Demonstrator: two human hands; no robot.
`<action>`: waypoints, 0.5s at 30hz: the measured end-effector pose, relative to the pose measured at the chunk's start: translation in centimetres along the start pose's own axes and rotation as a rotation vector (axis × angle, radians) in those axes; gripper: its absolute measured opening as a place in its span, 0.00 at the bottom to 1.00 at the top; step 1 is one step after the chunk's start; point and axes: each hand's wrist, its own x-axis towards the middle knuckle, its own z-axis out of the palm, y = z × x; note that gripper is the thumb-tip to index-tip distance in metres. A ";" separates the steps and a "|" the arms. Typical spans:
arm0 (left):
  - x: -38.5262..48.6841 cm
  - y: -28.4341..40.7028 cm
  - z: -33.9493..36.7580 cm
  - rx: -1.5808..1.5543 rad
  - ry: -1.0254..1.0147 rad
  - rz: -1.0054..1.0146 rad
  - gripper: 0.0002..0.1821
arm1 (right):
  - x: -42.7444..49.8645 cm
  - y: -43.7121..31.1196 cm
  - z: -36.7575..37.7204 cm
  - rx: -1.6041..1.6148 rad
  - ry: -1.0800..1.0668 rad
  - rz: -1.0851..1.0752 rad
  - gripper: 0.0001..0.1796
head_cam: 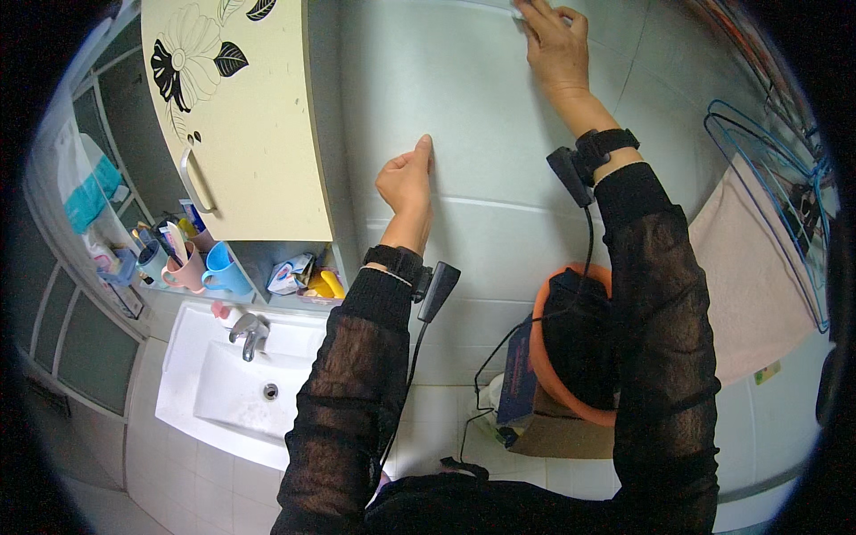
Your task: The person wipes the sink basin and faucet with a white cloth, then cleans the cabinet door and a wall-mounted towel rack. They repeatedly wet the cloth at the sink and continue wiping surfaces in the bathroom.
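Observation:
My right hand (pixel 558 50) is raised to a pale wall tile (pixel 468 100) at the top of the view. Its fingers pinch a small white thing (pixel 516 13), mostly hidden and cut off by the picture's edge. Lower and to the left, my left hand (pixel 408 177) is held before the same tiled wall with its fingers curled in and its thumb pointing up. Nothing shows in it, and whether it touches the tile cannot be told. Both wrists carry black straps with cabled devices.
A cream cabinet door (pixel 254 127) stands left of my left hand, above cups (pixel 227 271) on a shelf. Below is a white washbasin (pixel 221 394) with a tap (pixel 249 334). An orange basin (pixel 540 361) sits on a cardboard box (pixel 562 438). Blue hangers (pixel 756 154) and a pink towel (pixel 742 287) hang right.

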 end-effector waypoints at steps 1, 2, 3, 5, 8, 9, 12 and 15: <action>0.0 -0.1 0.1 -0.023 -0.001 0.000 0.18 | 0.0 0.0 0.0 0.000 0.007 -0.007 0.18; 0.0 -0.2 0.1 -0.048 -0.005 -0.002 0.18 | 0.0 0.1 -0.1 -0.001 0.016 -0.014 0.18; 0.1 -0.3 0.2 -0.042 0.004 0.002 0.18 | 0.1 0.0 -0.1 0.003 0.009 -0.005 0.18; 0.2 -0.4 0.3 -0.039 0.014 0.006 0.18 | 0.1 0.0 -0.2 0.009 -0.002 0.014 0.18; 0.1 -0.5 0.3 -0.086 0.007 -0.005 0.18 | 0.1 -0.1 -0.3 -0.017 -0.022 0.014 0.17; 0.0 -0.5 0.2 -0.087 0.002 0.014 0.17 | 0.1 -0.2 -0.3 -0.024 -0.026 0.016 0.17; -0.1 0.0 0.1 -0.051 -0.006 -0.017 0.16 | 0.2 -0.3 -0.3 -0.027 -0.037 0.022 0.17; -0.1 0.4 0.1 -0.017 -0.013 -0.064 0.15 | 0.3 -0.3 -0.4 -0.005 -0.043 0.023 0.18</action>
